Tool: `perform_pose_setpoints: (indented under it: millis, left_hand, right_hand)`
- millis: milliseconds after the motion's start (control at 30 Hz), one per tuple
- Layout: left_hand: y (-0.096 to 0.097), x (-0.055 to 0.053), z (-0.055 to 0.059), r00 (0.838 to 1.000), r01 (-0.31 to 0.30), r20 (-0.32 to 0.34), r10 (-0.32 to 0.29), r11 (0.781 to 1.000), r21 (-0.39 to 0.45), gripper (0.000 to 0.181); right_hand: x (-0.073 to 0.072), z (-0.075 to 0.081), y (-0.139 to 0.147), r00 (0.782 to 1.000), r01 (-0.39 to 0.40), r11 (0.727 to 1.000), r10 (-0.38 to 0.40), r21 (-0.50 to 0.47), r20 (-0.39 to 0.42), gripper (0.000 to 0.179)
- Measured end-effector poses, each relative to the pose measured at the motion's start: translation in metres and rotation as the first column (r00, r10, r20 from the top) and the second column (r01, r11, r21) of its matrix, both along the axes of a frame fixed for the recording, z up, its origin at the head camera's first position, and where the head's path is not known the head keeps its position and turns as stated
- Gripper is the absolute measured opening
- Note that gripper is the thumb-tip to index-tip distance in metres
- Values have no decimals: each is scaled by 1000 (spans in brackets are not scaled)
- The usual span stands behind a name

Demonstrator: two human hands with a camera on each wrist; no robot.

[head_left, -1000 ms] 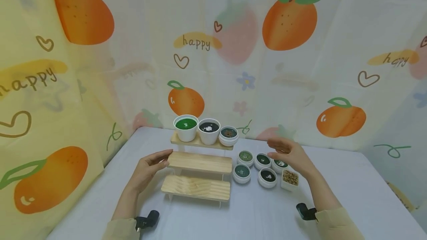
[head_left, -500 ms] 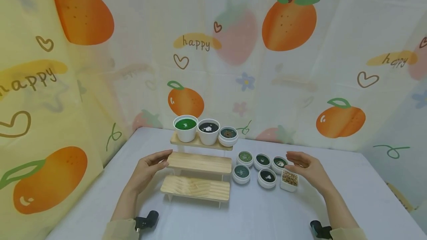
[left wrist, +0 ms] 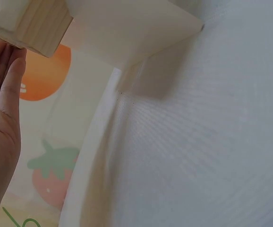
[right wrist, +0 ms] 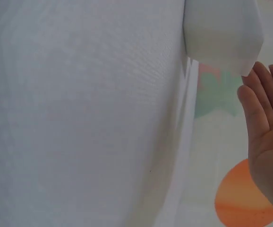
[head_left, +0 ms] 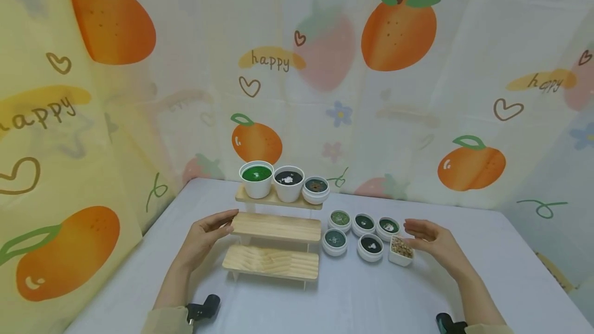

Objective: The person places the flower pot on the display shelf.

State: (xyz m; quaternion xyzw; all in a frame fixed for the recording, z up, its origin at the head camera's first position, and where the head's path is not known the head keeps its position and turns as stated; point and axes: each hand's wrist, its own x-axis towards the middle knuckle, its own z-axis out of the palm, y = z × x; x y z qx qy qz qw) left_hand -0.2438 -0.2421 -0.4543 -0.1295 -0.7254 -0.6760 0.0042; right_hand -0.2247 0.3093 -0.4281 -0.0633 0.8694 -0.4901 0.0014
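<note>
My left hand [head_left: 207,235] is at the left end of the middle step of a wooden tiered stand [head_left: 277,226]. Its fairly straight fingers touch the wood's edge, as the left wrist view shows with the fingertips against the wooden board [left wrist: 42,28]. On the right, my right hand [head_left: 436,245] hovers beside a small square white pot [head_left: 401,251] filled with brown grains. The fingers there are extended and hold nothing; in the right wrist view the fingertips overlap the lower corner of the white pot [right wrist: 224,35].
Several round white pots with dark or green contents stand between the stand and the square pot, including a black-filled pot [head_left: 370,248]. The top step carries a green-filled cup [head_left: 257,180], a dark-filled cup [head_left: 289,184] and a round pot [head_left: 316,190]. A printed cloth [head_left: 195,66] hangs behind.
My right hand has moved from above the round pots out to the right and down, beside the square pot. The left hand stays at the stand.
</note>
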Motion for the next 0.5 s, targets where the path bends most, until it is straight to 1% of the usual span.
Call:
perform_pose_setpoints:
  millis: [267,500]
  left_hand:
    - [1,0,0,1000,-6,3,6,1000,2,48]
    - [0,-1,-1,1000,-4,-3,4,1000,-2,48]
  right_hand:
    - [1,-5,7,995,-42,999,44,-26,95,62]
    - [1,-9,10,985,-75,997,77,-15,153,64]
